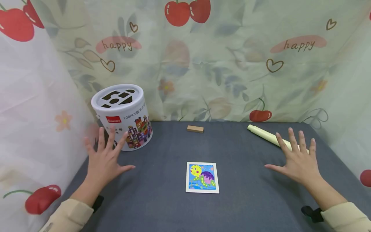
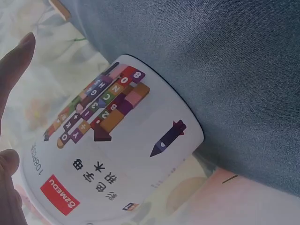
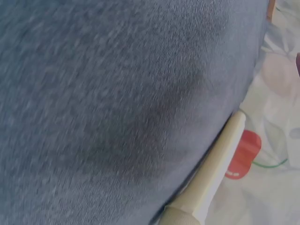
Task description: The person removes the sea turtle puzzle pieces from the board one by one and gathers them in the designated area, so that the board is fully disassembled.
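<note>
My left hand is held above the table with its fingers spread, in front of a white tub of building blocks with shaped holes in its lid. In the left wrist view the tub shows printed blocks, and part of the left hand appears at the edge. Over the right side my right hand hovers, fingers spread and holding nothing. Just beyond it lies a pale yellow tube-shaped stick, partly hidden by the fingers. Between the hands lies a square turtle picture puzzle in a white frame.
A small wooden block lies near the back of the dark grey table. Curtains printed with cherries and leaves close off the back and both sides. A thin cord loop shows by the back right corner.
</note>
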Demonstrator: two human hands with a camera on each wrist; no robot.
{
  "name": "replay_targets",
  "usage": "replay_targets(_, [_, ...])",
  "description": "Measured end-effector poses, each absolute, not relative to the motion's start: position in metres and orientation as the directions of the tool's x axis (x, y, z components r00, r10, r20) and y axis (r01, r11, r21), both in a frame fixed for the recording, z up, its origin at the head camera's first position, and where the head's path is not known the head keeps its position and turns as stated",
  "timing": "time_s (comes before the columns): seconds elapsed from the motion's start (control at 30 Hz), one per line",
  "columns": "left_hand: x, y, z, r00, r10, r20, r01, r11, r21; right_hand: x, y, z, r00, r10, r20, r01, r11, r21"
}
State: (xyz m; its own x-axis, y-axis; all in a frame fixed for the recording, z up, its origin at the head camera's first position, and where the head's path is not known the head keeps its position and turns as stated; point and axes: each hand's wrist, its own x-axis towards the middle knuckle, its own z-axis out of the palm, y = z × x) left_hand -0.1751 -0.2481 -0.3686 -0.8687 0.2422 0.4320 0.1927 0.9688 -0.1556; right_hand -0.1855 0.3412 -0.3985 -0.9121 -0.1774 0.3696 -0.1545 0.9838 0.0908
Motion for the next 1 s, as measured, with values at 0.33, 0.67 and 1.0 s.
replay_targets(0.33, [-0.178,-0.239,-0.371,-0.874,0.254,0.414,0.214,0.967,-0.141,-0.194,0.326,-0.403,-0.890,-0.223,0.398,-0.197,0.975,0.104])
replay_targets(0.67, [-0.184,-0.218,-0.379,-0.904,0.280,0.324,0.261,0.960,-0.101,-0.206,0.302,-0.412,-0.869,-0.253,0.426,-0.248,0.966,0.068])
replay_targets(1.0, [-0.191,-0.192,-0.390,-0.916,0.358,0.181,0.354,0.934,-0.055,-0.218,0.271,-0.418,-0.863,-0.275,0.424,-0.296,0.955,0.016])
